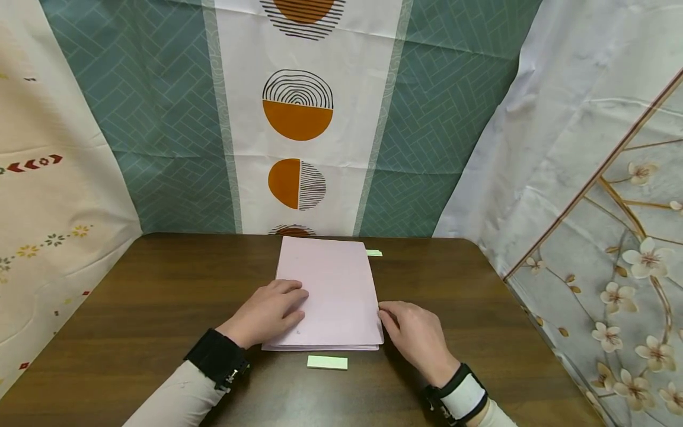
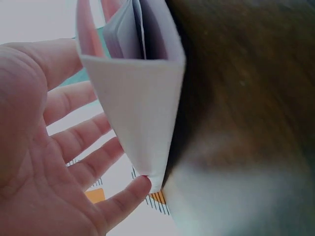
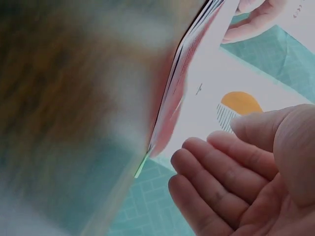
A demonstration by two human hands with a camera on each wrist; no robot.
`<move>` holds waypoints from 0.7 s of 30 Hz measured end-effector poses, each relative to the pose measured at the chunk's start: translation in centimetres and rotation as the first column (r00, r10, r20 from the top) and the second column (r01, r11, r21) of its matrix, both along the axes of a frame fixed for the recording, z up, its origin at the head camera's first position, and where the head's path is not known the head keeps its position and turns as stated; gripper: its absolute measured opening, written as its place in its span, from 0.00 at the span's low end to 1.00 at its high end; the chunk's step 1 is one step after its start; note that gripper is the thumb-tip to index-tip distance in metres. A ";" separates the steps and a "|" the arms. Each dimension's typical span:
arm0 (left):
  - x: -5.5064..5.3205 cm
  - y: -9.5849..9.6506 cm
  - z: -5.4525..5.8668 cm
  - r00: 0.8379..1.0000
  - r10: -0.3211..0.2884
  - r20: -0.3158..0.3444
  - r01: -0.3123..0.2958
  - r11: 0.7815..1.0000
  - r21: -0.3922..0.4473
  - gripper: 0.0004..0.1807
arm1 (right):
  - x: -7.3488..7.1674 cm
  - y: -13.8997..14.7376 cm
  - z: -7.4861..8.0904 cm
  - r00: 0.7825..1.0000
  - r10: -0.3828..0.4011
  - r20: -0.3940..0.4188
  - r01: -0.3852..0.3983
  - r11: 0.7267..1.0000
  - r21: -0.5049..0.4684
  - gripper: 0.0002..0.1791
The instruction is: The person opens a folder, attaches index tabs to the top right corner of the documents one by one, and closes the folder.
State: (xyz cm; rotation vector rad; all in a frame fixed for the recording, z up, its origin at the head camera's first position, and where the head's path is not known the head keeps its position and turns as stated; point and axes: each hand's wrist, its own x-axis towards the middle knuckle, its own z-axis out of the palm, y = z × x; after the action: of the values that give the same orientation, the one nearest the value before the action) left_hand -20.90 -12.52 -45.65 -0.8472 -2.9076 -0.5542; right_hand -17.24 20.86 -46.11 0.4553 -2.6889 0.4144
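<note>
A pale pink paper folder (image 1: 336, 284) lies closed on the brown table, its long side pointing away from me. My left hand (image 1: 272, 311) rests on the left part of its cover, fingers loosely spread. In the left wrist view, the folder's spine (image 2: 140, 108) faces the camera, and papers (image 2: 123, 37) show inside its end. My right hand (image 1: 416, 335) is beside the folder's right edge, fingertips right at that edge and fingers gently bent. Loose sheet edges (image 3: 194, 34) show along the folder's open side in the right wrist view.
A light green sticky-note strip (image 1: 327, 362) lies in front of the folder's near edge. Another green strip (image 1: 374, 252) sticks out by its far right corner. Patterned cloths (image 1: 453, 118) hang behind and beside the wooden table (image 1: 197, 273).
</note>
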 end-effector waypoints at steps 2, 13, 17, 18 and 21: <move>-0.1 0.0 -0.1 1.000 0.000 -0.002 0.000 1.000 -0.021 0.24 | -0.1 -0.2 0.1 1.000 0.020 0.015 -0.020 1.000 0.011 0.11; 0.0 0.6 0.1 0.999 -0.009 -0.047 0.004 0.995 -0.097 0.21 | -1.2 -2.6 0.2 0.983 0.178 0.040 -0.182 0.972 0.148 0.08; 0.1 0.7 0.0 0.996 -0.027 -0.084 0.018 0.993 -0.115 0.20 | -1.6 -3.5 0.2 0.977 0.198 0.083 -0.210 0.961 0.178 0.07; 0.1 0.7 -0.1 0.996 -0.028 -0.090 0.017 0.993 -0.118 0.20 | -1.7 -3.7 0.1 0.976 0.199 0.093 -0.213 0.960 0.179 0.07; 0.3 0.8 -0.2 0.994 -0.021 -0.104 0.007 0.991 -0.131 0.20 | -2.1 -4.1 0.0 0.974 0.195 0.119 -0.214 0.960 0.180 0.06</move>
State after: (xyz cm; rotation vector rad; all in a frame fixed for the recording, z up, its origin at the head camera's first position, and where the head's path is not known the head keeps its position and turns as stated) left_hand -20.60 -11.73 -45.86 -0.8833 -2.8690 -0.3130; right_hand -19.29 16.79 -46.08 0.7943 -2.8021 0.2400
